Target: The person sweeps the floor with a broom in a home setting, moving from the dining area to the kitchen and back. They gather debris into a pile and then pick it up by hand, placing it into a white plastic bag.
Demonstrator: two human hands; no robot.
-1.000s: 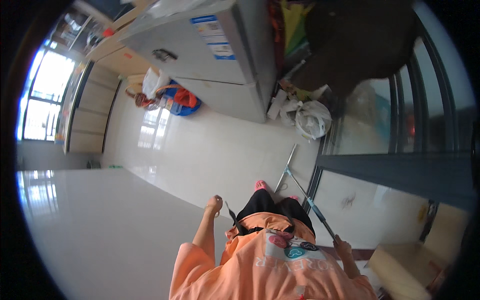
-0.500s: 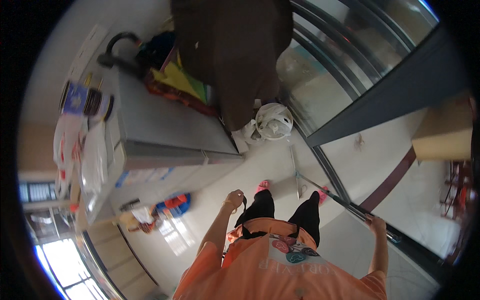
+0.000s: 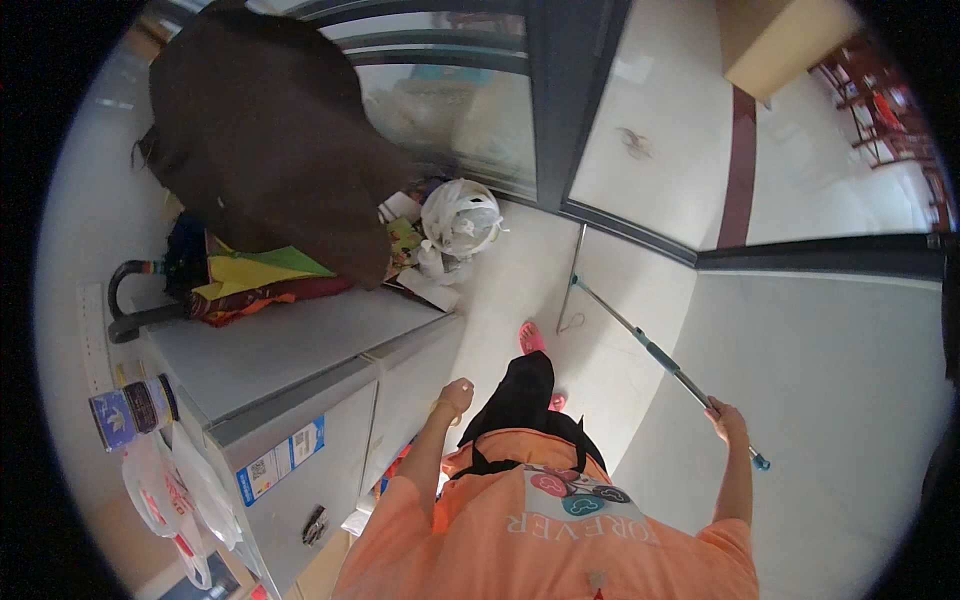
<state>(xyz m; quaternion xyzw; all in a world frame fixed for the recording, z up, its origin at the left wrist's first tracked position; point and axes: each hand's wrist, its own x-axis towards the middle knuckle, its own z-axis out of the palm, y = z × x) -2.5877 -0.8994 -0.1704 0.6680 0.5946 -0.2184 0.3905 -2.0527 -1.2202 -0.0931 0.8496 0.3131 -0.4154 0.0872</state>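
Observation:
My right hand (image 3: 727, 420) is wrapped round the upper part of a flat mop's long pole (image 3: 658, 353), silver with teal joints. Slanting away to the left, the pole meets a narrow bar-shaped mop head (image 3: 572, 272) on the floor. A small loop lies beside the head. My left hand (image 3: 457, 392), with a bracelet at the wrist, is closed in a loose fist at my left side, and nothing shows in it. One pink slipper (image 3: 531, 338) is forward of the other, between the mop head and my dark trousers.
A grey fridge (image 3: 280, 350) stands at the left, with umbrellas (image 3: 265, 275) and a large dark cloth (image 3: 270, 140) above it. Beyond it is a bin lined with a white bag (image 3: 461, 218). A dark-framed glass door (image 3: 565, 110) and its floor track (image 3: 632, 238) run ahead.
My view has turned to the right, so the fridge and door sit further left. I have stepped forward, and the mop stays in my right hand with its head on the floor.

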